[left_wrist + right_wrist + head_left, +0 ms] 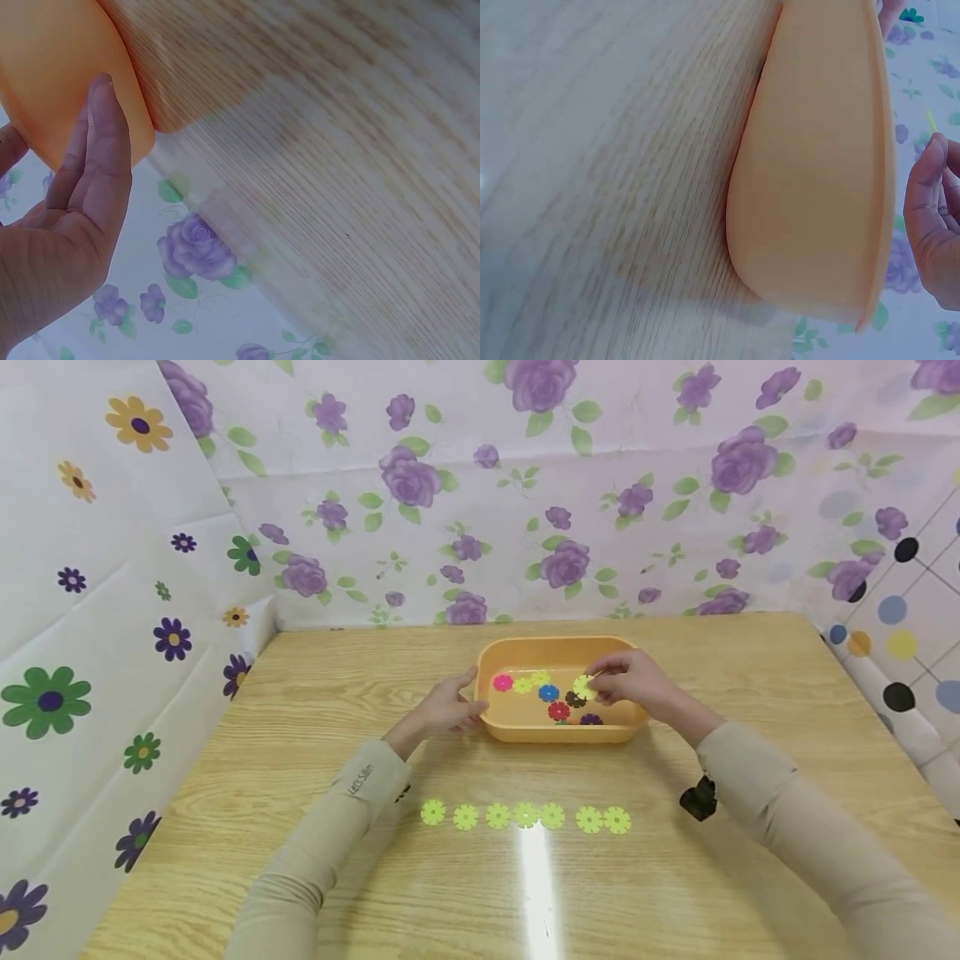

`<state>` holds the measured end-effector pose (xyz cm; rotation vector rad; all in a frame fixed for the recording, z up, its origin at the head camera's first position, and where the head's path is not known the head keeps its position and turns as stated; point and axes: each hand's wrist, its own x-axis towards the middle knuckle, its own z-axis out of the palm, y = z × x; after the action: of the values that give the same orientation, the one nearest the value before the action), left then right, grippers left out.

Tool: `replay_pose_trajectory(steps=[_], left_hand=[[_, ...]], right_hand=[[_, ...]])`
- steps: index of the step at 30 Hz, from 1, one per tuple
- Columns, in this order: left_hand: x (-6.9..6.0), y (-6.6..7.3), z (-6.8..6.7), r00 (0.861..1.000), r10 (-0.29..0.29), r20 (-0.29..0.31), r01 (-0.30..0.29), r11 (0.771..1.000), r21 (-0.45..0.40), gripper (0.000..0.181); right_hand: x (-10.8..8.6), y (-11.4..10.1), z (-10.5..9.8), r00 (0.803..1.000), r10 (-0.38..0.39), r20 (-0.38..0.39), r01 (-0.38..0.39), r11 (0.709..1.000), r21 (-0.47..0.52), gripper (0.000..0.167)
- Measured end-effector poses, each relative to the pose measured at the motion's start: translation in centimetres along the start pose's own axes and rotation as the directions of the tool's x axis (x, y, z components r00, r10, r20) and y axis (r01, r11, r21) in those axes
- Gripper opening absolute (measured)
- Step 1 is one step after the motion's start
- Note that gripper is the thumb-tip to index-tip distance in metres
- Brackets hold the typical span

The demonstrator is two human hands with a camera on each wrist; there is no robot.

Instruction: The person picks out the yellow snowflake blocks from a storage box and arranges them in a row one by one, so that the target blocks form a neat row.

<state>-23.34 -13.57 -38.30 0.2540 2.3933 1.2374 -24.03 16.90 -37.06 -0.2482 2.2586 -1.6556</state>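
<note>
My right hand (628, 679) pinches a yellow notched disc (584, 687) between thumb and fingertips, over the right part of an orange plastic bin (562, 735). In the right wrist view the disc (931, 121) shows as a thin yellow edge above the fingertips, apart from the bin's outer wall. The fingers of my left hand (450, 703) lie against the bin's left end; the left wrist view shows them fairly straight along the outer wall. Inside the bin lie a pink disc (502, 682), a blue disc (548, 693), a red disc (558, 711) and several others.
Nearer to me, several yellow discs (498, 816) lie flat in a row on the wooden table (337, 877), some touching, some spaced apart. A flowered cloth (420, 527) hangs behind the table. A small black object (699, 799) shows beside the right sleeve.
</note>
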Motion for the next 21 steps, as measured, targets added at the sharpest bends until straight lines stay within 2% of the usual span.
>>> replay_pose_trajectory(steps=[6, 13, 21], left_hand=[[0.2, 0.1, 0.0, 1.0, -0.02, -0.002, 0.02, 1.0, 0.0, 0.071], [0.1, 0.1, -0.1, 1.0, -0.017, 0.007, 0.017, 1.0, 0.002, 0.071], [0.0, 0.1, -0.1, 1.0, -0.014, 0.013, 0.015, 1.0, -0.01, 0.071]], right_hand=[[-1.5, -0.2, -0.5, 0.999, -0.007, 0.035, 0.008, 1.0, -0.016, 0.024], [-3.2, 0.1, -1.2, 0.995, -0.023, 0.101, 0.028, 0.999, -0.042, 0.023], [-5.2, 0.9, -2.2, 0.978, -0.014, 0.206, 0.034, 0.995, -0.096, 0.025]])
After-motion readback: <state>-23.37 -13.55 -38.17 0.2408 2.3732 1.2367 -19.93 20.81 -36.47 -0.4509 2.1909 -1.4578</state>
